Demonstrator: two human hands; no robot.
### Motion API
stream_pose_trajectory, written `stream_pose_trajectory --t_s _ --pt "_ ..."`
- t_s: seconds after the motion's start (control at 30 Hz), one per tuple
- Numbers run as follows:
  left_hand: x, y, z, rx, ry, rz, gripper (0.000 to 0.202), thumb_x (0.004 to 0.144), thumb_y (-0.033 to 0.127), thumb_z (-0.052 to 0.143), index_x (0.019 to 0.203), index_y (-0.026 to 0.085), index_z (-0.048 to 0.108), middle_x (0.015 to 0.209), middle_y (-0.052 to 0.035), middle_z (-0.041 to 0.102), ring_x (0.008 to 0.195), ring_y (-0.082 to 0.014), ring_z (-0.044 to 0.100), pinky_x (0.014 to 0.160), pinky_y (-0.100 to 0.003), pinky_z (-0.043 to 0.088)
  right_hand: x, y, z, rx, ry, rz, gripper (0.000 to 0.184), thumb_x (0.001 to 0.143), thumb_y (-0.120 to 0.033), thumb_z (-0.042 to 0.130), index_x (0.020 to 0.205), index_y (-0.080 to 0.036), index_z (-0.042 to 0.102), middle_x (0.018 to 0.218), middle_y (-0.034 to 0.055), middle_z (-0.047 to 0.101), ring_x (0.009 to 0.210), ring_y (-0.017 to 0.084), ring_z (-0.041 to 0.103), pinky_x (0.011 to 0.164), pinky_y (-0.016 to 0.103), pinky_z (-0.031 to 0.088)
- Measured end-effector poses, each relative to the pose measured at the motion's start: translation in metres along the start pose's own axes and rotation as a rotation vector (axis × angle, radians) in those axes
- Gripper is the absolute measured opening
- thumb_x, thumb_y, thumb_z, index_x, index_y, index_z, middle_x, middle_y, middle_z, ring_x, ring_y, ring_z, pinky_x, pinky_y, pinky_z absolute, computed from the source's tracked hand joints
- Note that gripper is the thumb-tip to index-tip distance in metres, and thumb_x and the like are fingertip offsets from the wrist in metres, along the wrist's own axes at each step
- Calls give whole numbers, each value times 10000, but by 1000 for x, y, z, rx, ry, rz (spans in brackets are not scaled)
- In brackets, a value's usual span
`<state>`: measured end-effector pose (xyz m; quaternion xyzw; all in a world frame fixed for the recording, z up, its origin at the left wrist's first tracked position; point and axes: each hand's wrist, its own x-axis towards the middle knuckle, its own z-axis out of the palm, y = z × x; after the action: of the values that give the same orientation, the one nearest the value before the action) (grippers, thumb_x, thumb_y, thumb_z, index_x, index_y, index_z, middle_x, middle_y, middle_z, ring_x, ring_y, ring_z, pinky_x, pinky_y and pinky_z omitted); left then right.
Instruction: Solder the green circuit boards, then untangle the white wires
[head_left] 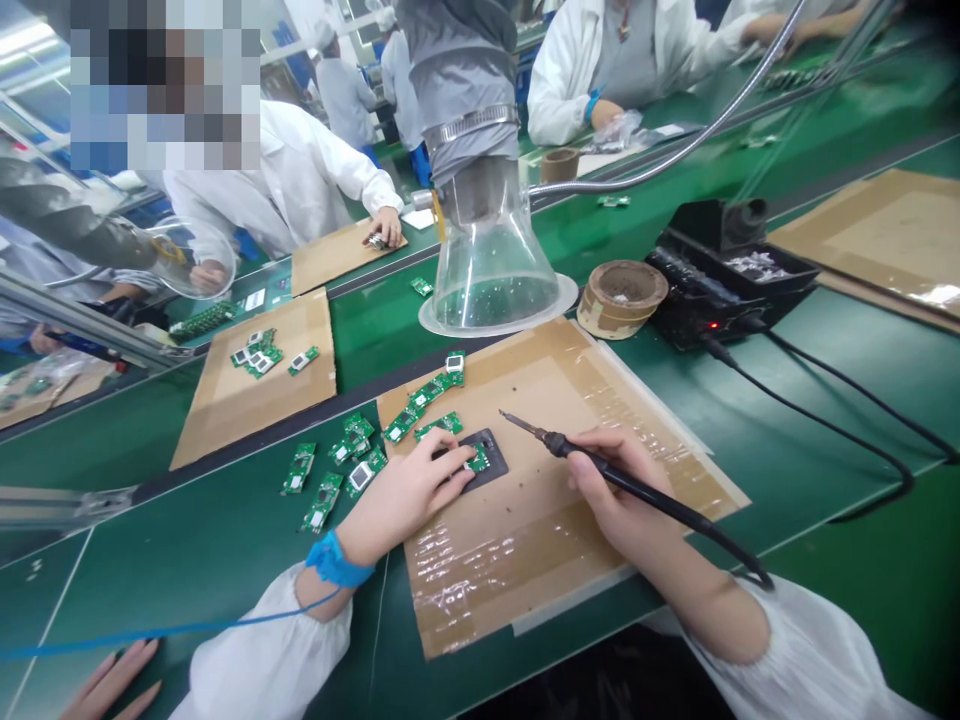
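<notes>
My right hand (626, 490) is closed around the handle of a soldering iron (600, 462). Its bare tip points up and left, above the cardboard mat (540, 560) and apart from the boards. With bent fingers, my left hand (416, 485) holds a small green circuit board (478, 458) on a dark flat fixture (493, 462); the fingers partly cover both. Several more circuit boards (424, 395) lie in a row just beyond that hand. Loose boards (321, 502) are scattered to its left on the green bench. A blue wrist strap (337, 560) circles my left wrist.
A clear fume hood (495, 285) hangs over the mat's far edge. Behind it stand a round brown pot (622, 297) and a black soldering station (724, 290) with cables. Another person's hand (120, 685) shows at bottom left. Co-workers sit across the bench.
</notes>
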<state>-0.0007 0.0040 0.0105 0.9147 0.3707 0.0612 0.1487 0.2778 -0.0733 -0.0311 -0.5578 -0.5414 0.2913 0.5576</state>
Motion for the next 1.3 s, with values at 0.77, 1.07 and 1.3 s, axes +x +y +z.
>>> stream_pose_trajectory --t_s 0.77,1.07,1.3 --pt "-10 -2 -3 -473 256 -333 256 1090 326 448 1001 213 660 885 -20 697 756 -171 632 698 -302 502 1 -2 -1 -94 -52 -20 153 997 -396 682 1045 -252 665 859 29 734 678 174 699 600 302 570" --pt "7 7 2 -341 249 -263 100 1052 313 507 1044 218 535 641 77 440 562 -132 489 590 -261 373 3 -5 -1 -123 -157 3 143 1007 -406 670 1021 -265 681 873 20 731 754 189 719 694 330 584" --pt "14 7 5 -333 241 -217 121 1055 294 506 973 213 544 667 70 418 599 -123 481 639 -266 379 4 -4 -1 -177 -174 -37 114 1001 -388 674 1022 -277 689 928 11 765 821 194 747 698 307 583"
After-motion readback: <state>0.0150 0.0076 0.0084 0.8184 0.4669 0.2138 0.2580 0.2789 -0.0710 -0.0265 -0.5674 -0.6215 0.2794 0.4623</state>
